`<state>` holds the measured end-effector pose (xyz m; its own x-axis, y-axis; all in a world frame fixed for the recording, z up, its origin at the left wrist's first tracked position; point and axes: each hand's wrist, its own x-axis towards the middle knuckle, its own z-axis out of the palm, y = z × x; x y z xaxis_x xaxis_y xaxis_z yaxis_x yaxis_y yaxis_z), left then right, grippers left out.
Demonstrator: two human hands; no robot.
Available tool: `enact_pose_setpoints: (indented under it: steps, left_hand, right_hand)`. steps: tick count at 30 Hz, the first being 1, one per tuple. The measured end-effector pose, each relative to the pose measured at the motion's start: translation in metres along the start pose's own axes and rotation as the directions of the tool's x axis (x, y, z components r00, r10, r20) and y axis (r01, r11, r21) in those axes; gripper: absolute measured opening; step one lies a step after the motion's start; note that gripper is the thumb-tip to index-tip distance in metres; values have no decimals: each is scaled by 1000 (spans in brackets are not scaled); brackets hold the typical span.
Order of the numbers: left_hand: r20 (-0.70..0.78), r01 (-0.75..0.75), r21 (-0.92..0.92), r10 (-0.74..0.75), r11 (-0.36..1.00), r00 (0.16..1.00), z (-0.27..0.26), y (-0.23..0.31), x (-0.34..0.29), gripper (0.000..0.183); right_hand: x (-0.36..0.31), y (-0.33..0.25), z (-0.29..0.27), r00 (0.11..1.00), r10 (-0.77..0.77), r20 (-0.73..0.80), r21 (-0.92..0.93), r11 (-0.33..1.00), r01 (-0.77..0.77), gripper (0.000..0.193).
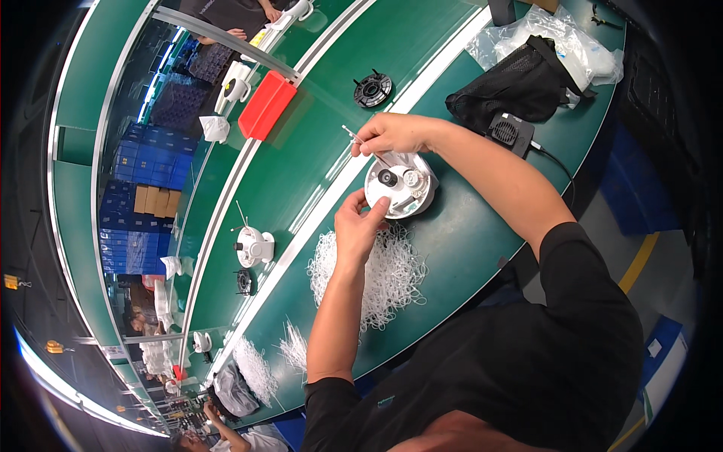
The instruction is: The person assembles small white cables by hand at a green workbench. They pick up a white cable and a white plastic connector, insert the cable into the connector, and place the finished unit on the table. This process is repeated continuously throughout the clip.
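A white round security-camera housing (pixel 407 205) is held over the green bench, its open face turned up. Inside it a black lens (pixel 387 177) and a white round part show. My left hand (pixel 357 227) grips the housing at its near left rim, with the thumb on the face. Above the far rim, my right hand (pixel 392 135) has its fingers pinched together on a thin cable (pixel 351 134). The cable's pale end sticks out to the left past the fingertips. Loops of white plastic ties (pixel 384 282) lie heaped just below the housing.
A conveyor (pixel 324 113) runs along the bench, carrying a black ring-shaped base (pixel 373 89), a red bin (pixel 267 105) and another white camera (pixel 253 246). A black mesh bag (pixel 504 87), clear plastic bags (pixel 580 45) and a small black fan-like box (pixel 512 132) lie right. Co-workers sit farther along.
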<state>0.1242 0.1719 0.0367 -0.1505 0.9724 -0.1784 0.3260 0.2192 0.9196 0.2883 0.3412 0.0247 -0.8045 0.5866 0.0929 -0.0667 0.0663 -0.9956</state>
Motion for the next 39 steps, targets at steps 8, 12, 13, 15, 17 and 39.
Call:
enact_pose_setpoints:
  steps: [8, 12, 13, 15, 17, 39]
  left_hand:
    - [-44, -56, -12, 55, 998, 997, -15, -1, 7, 41]
    - [-162, -209, -112, 190, 971, 968, -33, 14, 34, 24]
    - [-184, -232, -148, 204, 961, 962, -36, 20, 39, 20]
    - [-202, -282, -247, 236, 927, 951, -38, 26, 51, 17]
    - [-214, -319, -380, 253, 868, 943, -37, 30, 59, 15]
    - [-85, -219, -43, 214, 975, 973, -16, 32, 66, 12]
  right_hand:
    - [-7, -6, 13, 966, -24, -256, 46, 998, 37, 27]
    - [-8, -12, 13, 977, -58, -205, -101, 994, 38, 26]
    - [-8, -15, 13, 981, -63, -183, -147, 989, 36, 26]
    - [-8, -18, 16, 982, -60, -179, -222, 975, 19, 24]
    - [-7, -18, 18, 980, -91, -177, -300, 953, 34, 24]
    - [-14, -9, 5, 985, -136, -110, -125, 985, 122, 36]
